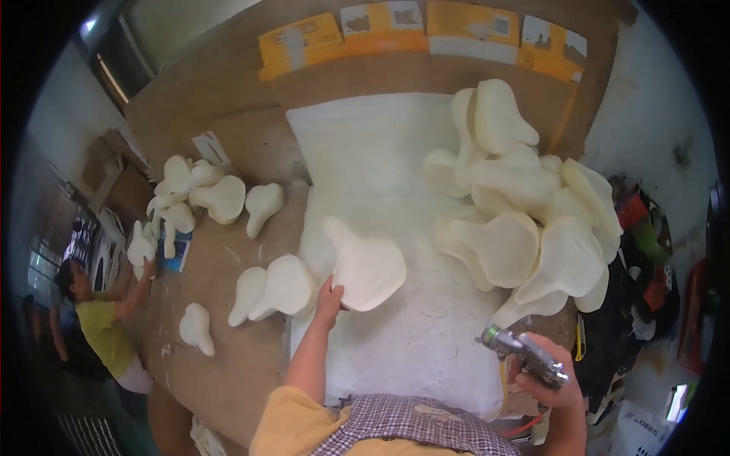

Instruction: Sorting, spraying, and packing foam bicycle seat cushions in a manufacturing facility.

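Observation:
My left hand (328,302) grips the edge of a cream foam saddle pad (370,266), its narrow nose pointing away from me. The pad is over a white sheet (365,144) on the table. In my right hand (553,372) is a silver spray gun (525,356), its green-ringed nozzle turned left toward the pad. The fingers around its handle are partly hidden. Similar pads lie in a heap (509,182) at the right of the sheet. Just left of the held pad, a pair of pads (283,287) overlaps at the sheet's edge.
Brown cardboard (228,266) covers the table on the left, with a single pad (197,328) and a farther pile (179,178). Another person (106,327) at the far left handles a pad. Yellow-and-white carton pieces (464,30) line the back. Dark clutter (646,266) stands at the right.

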Demonstrator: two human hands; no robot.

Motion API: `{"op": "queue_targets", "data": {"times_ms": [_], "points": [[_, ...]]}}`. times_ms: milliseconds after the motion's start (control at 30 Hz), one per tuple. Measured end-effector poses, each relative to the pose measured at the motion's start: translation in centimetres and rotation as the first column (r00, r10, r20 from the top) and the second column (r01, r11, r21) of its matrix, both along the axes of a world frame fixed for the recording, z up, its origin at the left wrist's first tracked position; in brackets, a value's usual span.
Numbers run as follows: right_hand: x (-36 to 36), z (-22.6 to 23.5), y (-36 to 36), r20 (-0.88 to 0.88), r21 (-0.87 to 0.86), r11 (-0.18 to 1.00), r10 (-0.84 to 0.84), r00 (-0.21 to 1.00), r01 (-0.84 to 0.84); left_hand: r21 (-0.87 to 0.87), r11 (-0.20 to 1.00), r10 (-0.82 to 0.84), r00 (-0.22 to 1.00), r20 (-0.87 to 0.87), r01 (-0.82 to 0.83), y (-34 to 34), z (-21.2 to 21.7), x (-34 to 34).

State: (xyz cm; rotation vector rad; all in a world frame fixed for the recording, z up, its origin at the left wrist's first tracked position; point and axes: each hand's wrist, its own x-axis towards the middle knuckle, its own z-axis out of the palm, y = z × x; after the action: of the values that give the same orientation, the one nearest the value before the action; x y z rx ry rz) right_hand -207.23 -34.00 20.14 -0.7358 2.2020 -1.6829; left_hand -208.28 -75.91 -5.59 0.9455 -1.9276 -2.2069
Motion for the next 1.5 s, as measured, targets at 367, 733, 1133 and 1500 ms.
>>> {"op": "queue_targets", "data": {"times_ms": [367,733,1133,1500], "points": [[0.7,-6.4,1.1,0.309,0.005,0.998,-0.060,0.949,0.061,0.325,0.851,0.473,0.871,-0.132,-0.413,-7.4,-2.6,23.0],[-0.2,-6.2,4.0,0.241,-0.017,0.988,-0.142,0.960,0.151,-0.629,0.684,0.332,0.925,-0.182,-0.370,-8.5,-4.8,3.4],[-8.2,-17.2,26.0,0.098,-0.001,0.051,-0.994,0.051,0.999,-0.401,0.916,-0.228,0.855,-0.466,0.025,14.7,10.8,-34.5],[-12.6,-20.4,23.4,0.206,0.107,0.226,-0.958,0.200,0.968,-0.176,0.967,-0.242,0.877,-0.414,0.184,15.2,10.1,-34.6]]}}
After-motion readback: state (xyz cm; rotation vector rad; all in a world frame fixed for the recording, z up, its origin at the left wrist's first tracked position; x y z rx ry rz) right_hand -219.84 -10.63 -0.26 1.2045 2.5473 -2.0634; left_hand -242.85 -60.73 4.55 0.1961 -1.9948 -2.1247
